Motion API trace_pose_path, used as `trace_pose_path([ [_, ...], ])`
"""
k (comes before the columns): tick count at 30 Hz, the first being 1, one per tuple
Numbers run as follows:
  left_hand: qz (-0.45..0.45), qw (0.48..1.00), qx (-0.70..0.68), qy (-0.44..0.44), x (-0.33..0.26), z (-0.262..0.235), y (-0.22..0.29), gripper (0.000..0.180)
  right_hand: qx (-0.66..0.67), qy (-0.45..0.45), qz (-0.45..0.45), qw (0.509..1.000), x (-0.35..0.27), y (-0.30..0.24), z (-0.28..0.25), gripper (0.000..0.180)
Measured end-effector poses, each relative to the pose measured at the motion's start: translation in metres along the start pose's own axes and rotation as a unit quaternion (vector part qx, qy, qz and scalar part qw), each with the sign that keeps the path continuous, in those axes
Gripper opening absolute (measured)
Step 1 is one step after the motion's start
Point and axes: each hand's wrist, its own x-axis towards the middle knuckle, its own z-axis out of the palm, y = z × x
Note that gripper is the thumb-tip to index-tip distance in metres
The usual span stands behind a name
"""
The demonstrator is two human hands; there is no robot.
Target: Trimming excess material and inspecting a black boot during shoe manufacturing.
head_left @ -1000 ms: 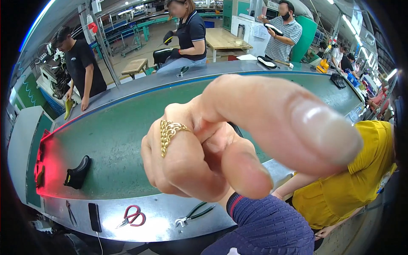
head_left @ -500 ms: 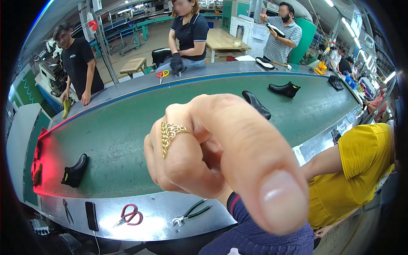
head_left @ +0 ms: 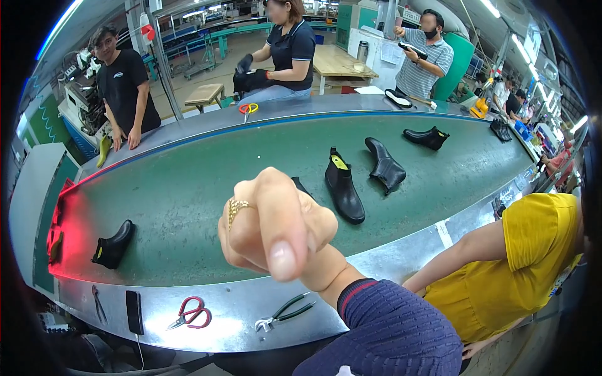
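Note:
My right hand (head_left: 276,229) is raised in front of the green conveyor belt (head_left: 207,188). Its fingers are curled into a fist with the thumb folded over them, and nothing shows inside. A gold chain-like ring (head_left: 236,212) circles one finger. The dark blue ribbed sleeve (head_left: 382,319) comes up from the lower edge. Beyond the fist, a black ankle boot with a yellow lining (head_left: 345,191) stands on the belt, and another black boot (head_left: 384,166) lies to its right. The fist mostly hides one more dark object (head_left: 301,184). My left hand is out of view.
On the near metal ledge lie red-handled scissors (head_left: 191,313), green-handled pliers (head_left: 285,313) and a black phone (head_left: 134,312) on a cable. Another boot (head_left: 114,244) is at the belt's left. A person in yellow (head_left: 533,244) stands close on my right; others are across the belt.
My right fist has drawn away from the camera and its thumb has folded in, uncovering boots behind it. Across the belt, the seated person has turned left, gloved hands off the table edge.

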Motion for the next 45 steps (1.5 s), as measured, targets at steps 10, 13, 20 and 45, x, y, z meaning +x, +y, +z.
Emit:
trace_pose_path([
  [10,0.027,0.999,0.002,0.016,0.005,0.008,-0.006,0.037,-0.062,0.022,0.056,0.996,-0.012,0.011,-0.006,0.027],
  [13,0.033,0.999,0.008,0.021,0.006,0.007,0.000,0.037,-0.058,0.152,0.171,0.972,-0.053,0.028,-0.009,0.025],
  [20,0.013,0.999,-0.047,-0.006,0.013,0.015,-0.017,0.039,-0.145,0.486,0.500,0.702,-0.244,0.104,-0.034,0.033],
  [45,-0.087,0.989,-0.040,0.115,-0.021,-0.002,0.033,0.024,-0.192,0.417,0.649,0.606,-0.281,0.172,-0.046,0.019],
])
